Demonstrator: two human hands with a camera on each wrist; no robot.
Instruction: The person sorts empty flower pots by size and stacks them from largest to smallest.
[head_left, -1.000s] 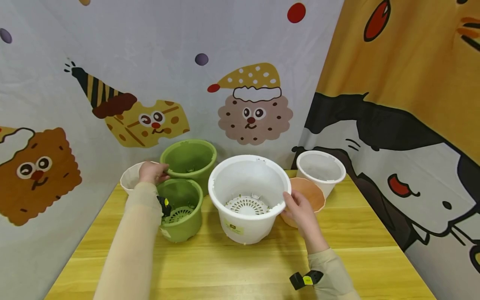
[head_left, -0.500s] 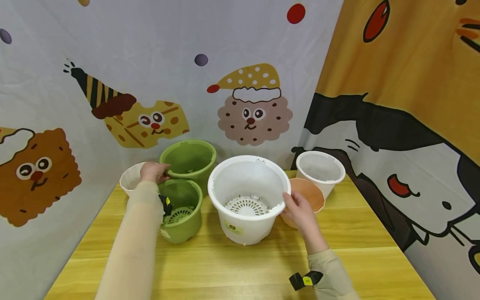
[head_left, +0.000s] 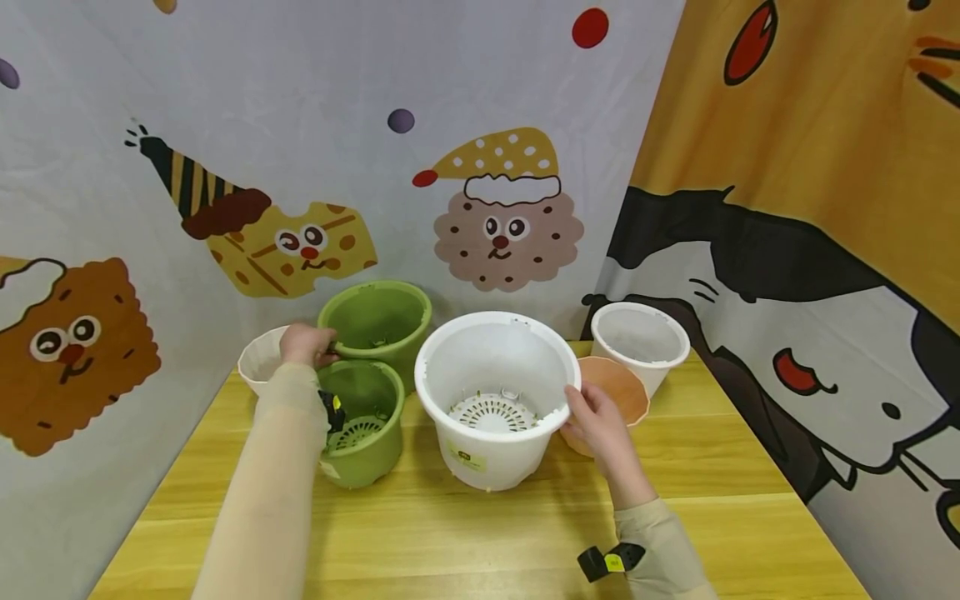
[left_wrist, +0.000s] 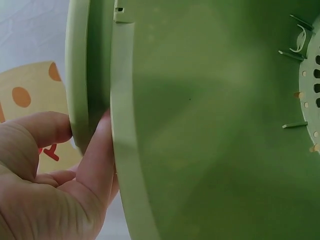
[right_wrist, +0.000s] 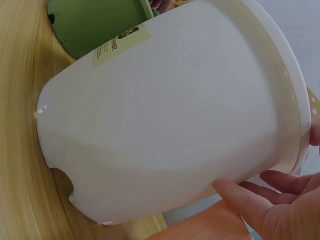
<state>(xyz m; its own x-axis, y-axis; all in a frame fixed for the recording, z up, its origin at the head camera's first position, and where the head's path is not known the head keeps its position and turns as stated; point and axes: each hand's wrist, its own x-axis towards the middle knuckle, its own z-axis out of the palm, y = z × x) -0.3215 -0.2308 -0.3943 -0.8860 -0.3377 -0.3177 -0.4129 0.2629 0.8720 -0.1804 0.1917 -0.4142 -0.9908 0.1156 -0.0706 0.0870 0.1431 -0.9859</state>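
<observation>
1. Far left: a faceted white pot, partly behind the left hand. Thin wall, probably light; stiffness can't be judged from here.
2. The left hand pinches the rim of the rear green pot at its left edge; wrist view has one digit tucked in the gap between the two green rims. Can't tell if it bears on the front one too.
3. The rear green pot sits behind the front one. Looks like plastic: light, fairly stiff, smooth, could slip. Rim is the obvious hold.
4. The front green pot stands on the table, near the person. Slotted base, small prongs inside; prongs look the likeliest bit to snap. Take it by the rim.
5. Centre: the large white pot, mouth up, label on its front. Biggest one, likely light for its size, rigid. One-sided hold may let it tip; opposite rim edges would be steadier. Can't tell if its base fully rests on the table.
6. The right hand grips its right rim, one digit pressed to the outer wall just below.
7. An orange pot, partly hidden behind that hand; thin edge, maybe flexes.
8. Far right: a small white pot, untouched; rim hold should do.
</observation>
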